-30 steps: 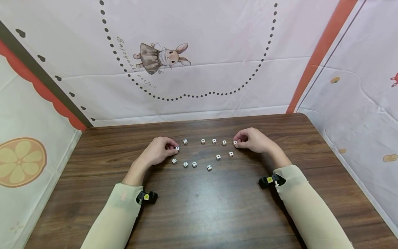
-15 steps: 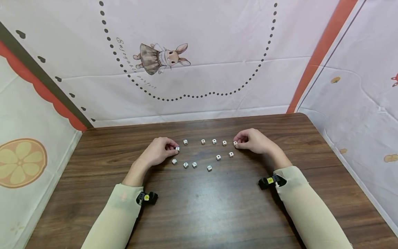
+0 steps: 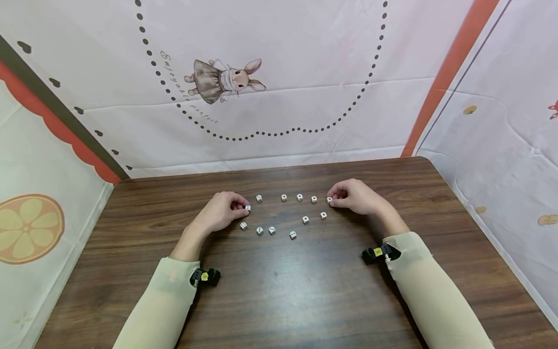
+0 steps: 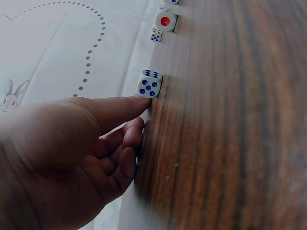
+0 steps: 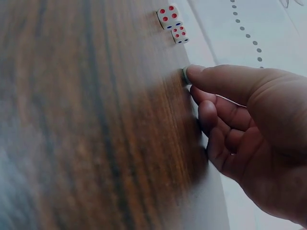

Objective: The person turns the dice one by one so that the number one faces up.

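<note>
Small white dice lie spread in a loose ring on the brown wooden table. My left hand [image 3: 223,211], on the ring's left side, holds one die [image 3: 248,208] between thumb and fingers. A die with blue pips [image 4: 148,86] shows by the thumb tip in the left wrist view. On the far right of the ring, my right hand [image 3: 355,197] pinches another die [image 3: 329,199]. The thumb hides most of that die in the right wrist view, leaving a pale edge [image 5: 184,75]. The other fingers of both hands are curled.
Several dice stand along the far row, among them one die [image 3: 284,198] near its middle. Closer in are more, such as the front die [image 3: 293,235]. The table [image 3: 279,300] ends at a patterned cloth wall [image 3: 305,111] behind, with cloth at both sides.
Both hands keep their places and grips on the dice. Only a slight shift of the head view shows.
</note>
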Tool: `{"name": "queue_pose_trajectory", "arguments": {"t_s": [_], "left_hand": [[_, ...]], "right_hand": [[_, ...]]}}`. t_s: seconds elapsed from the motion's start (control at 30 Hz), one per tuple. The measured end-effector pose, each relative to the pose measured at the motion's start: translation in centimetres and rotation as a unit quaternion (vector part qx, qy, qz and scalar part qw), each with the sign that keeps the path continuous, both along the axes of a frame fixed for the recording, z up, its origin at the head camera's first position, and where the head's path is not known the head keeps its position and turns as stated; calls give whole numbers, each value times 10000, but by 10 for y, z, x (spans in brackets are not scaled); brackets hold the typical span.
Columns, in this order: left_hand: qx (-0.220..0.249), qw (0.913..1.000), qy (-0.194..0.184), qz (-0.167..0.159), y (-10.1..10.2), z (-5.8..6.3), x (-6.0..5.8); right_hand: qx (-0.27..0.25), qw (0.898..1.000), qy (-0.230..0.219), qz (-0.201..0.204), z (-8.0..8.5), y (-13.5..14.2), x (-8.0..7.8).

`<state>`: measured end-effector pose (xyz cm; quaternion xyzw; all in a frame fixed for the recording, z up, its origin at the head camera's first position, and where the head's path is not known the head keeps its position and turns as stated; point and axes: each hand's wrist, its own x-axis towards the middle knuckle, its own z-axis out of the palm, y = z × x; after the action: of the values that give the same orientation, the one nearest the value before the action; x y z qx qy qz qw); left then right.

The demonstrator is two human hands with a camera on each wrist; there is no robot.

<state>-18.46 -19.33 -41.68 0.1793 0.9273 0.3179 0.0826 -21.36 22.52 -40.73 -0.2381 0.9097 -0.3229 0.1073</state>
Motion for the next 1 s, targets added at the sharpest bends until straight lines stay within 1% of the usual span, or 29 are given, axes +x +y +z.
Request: {"name": "queue_pose_trajectory", "arguments": {"t_s": [0.23, 0.53, 1.0], "left_hand": [[-10, 10000, -14, 39, -1, 1, 1], [12, 10000, -31, 37, 0, 0, 0], [25, 10000, -6, 8, 1, 0, 0]], "right_hand": [[270, 9989, 389, 60, 4, -4, 0], [319, 9988, 366, -19, 4, -1, 2], [325, 9987, 387, 2, 4, -2, 2]]}}
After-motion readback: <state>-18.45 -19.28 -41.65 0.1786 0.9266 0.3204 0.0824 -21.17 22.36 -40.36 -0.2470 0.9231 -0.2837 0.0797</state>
